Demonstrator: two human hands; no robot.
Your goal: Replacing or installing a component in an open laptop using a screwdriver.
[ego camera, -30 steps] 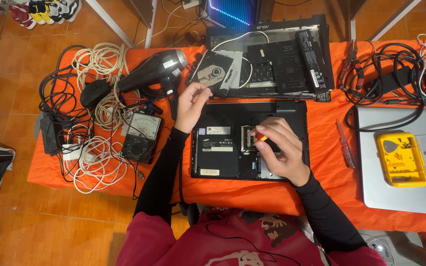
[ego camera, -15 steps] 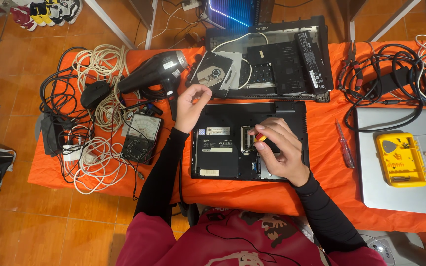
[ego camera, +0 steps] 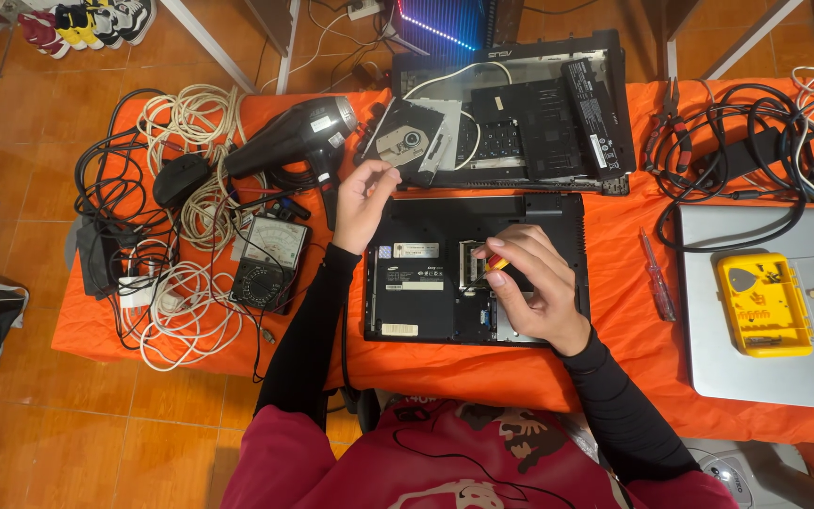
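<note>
A black laptop (ego camera: 426, 292) lies upside down on the orange table (ego camera: 633, 349) with a bottom cover off and inner parts showing. My right hand (ego camera: 534, 287) grips a small screwdriver with a red and yellow handle (ego camera: 496, 265), its tip down in the open bay. My left hand (ego camera: 362, 203) is raised at the laptop's upper left corner, thumb and fingers pinched together; whether something tiny sits between them cannot be seen.
Behind the laptop lies a dismantled laptop shell (ego camera: 529, 123) with an optical drive (ego camera: 407, 141). A black hair dryer (ego camera: 284, 141), an analogue multimeter (ego camera: 270, 264) and cable coils (ego camera: 181, 311) lie left. At right: red screwdriver (ego camera: 657, 278), silver laptop (ego camera: 774, 320) with yellow box (ego camera: 763, 303), pliers (ego camera: 666, 127).
</note>
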